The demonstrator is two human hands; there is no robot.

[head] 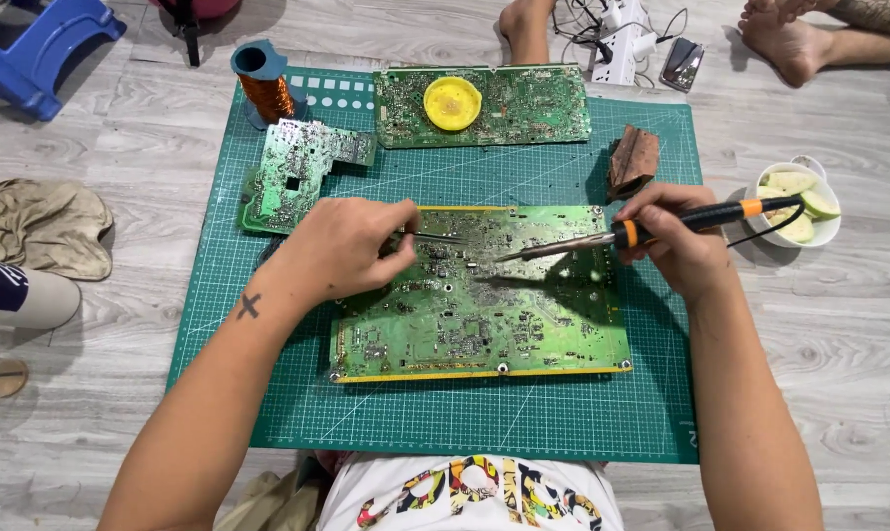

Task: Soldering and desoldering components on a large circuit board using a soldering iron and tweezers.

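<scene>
A large green circuit board (484,315) lies on a green cutting mat (445,413). My left hand (342,246) rests on the board's upper left part and grips thin metal tweezers (435,237) that point right. My right hand (666,236) holds a soldering iron (651,228) with a black and orange handle. Its metal tip touches the board near the upper middle, close to the tweezers' tip.
Two more circuit boards (297,167) (523,108) lie at the mat's far side, one bearing a yellow lid (452,102). A copper wire spool (263,88), a brown block (631,159), a bowl of fruit slices (794,202), a power strip (622,39), a phone (682,62), a blue stool (42,49) and other people's feet (789,44) surround it.
</scene>
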